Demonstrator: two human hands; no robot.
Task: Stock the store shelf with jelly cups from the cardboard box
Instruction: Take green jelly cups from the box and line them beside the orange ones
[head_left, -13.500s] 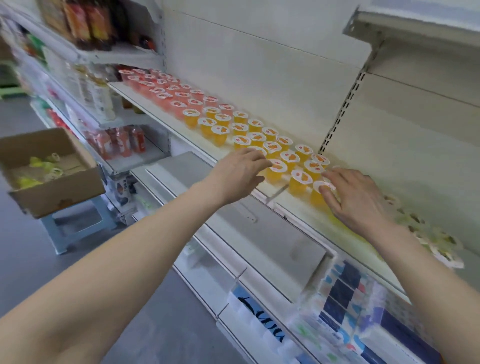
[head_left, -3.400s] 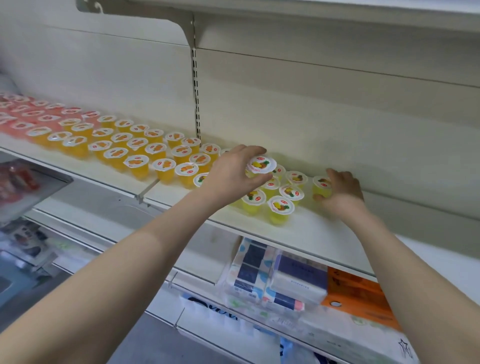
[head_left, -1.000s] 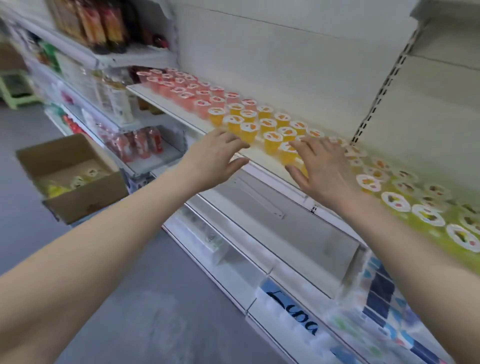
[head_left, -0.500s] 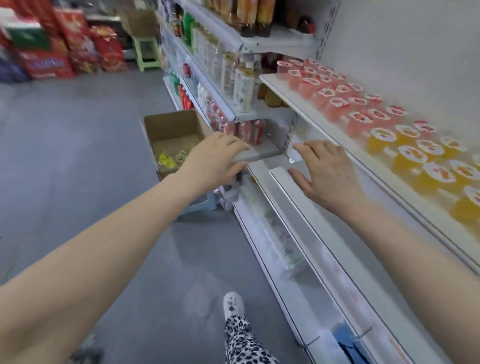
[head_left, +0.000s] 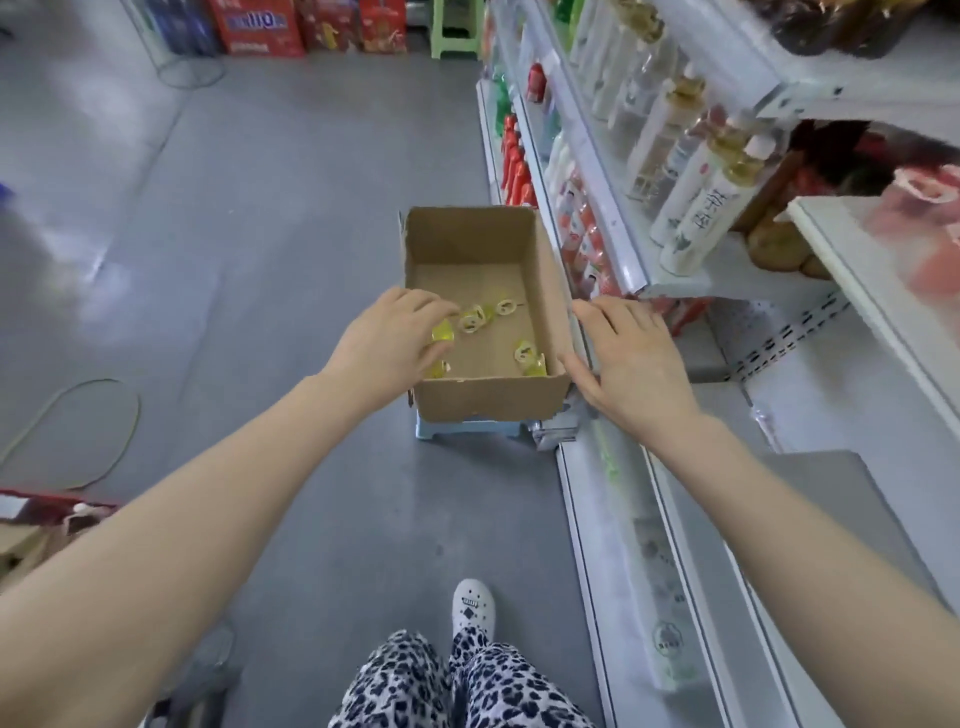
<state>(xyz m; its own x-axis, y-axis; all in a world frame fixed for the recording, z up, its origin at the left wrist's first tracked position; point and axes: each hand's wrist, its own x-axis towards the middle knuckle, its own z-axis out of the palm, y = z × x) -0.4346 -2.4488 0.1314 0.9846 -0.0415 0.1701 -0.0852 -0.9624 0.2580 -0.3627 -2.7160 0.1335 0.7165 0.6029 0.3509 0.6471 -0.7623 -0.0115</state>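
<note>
Yellow jelly cups (head_left: 475, 318) with white foil lids are lying scattered on the bottom of an open brown cardboard box (head_left: 493, 408), several bunched toward its left wall and one tipped cup (head_left: 529, 358) near the front right corner. The box is sitting on a pale blue plastic stool (head_left: 467, 428) on the grey floor, just beside the white store shelving (head_left: 852, 270). The left hand (head_left: 389, 343) is reaching over the box's left wall, palm down, fingers loosely bent and spread, fingertips right by one yellow cup (head_left: 444, 331); whether they are touching it cannot be told. The right hand (head_left: 628, 358) is hovering palm down just outside the box's right wall, fingers straight and slightly apart, thumb pointing toward the front corner, holding nothing. Farther right, blurred red cups (head_left: 930, 223) are standing on the shelving's white board.
</note>
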